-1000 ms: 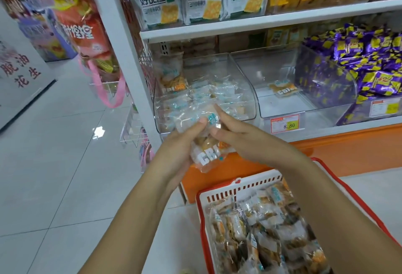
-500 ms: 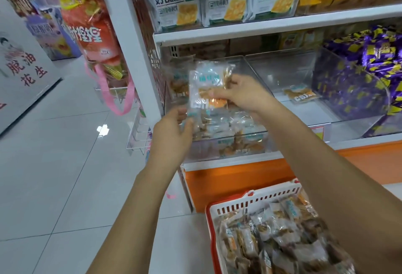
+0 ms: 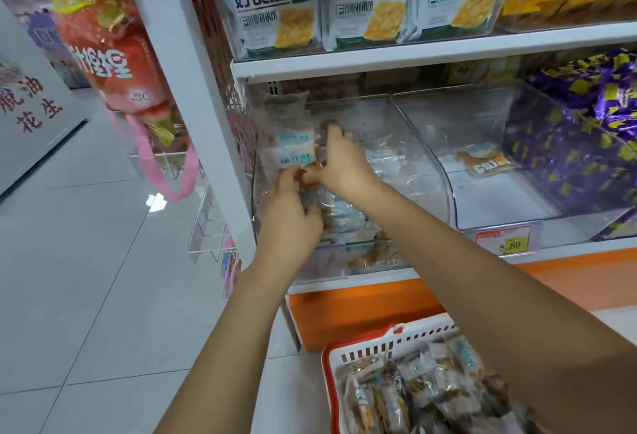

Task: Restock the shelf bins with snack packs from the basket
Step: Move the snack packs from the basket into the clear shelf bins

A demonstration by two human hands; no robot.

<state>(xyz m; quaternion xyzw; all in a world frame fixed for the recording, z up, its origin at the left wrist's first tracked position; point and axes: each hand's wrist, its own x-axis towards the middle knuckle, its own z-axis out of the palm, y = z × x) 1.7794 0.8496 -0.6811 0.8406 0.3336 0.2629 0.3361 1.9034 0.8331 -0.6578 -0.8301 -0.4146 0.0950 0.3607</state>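
Observation:
Both hands reach into the leftmost clear shelf bin point(image 3: 427, 144), which holds several clear snack packs with blue print. My right hand point(image 3: 339, 161) pinches a snack pack point(image 3: 293, 151) at its right edge, holding it upright against the bin's left side. My left hand point(image 3: 291, 216) sits just below, fingers curled at the pack's bottom edge. The red-and-white basket point(image 3: 365, 352) stands on the floor at the lower right, full of the same packs point(image 3: 413, 395).
The middle bin point(image 3: 499, 199) holds a single pack point(image 3: 484, 159); the right bin holds purple wrapped sweets point(image 3: 579, 137). Cracker boxes point(image 3: 365, 3) fill the shelf above. A white shelf post point(image 3: 193, 89) and hanging snack bags point(image 3: 113, 65) stand left, over grey tiled floor.
Both hands carried the pack up from in front of the bin and pushed it inside, against the left wall. The camera moved closer to the shelf.

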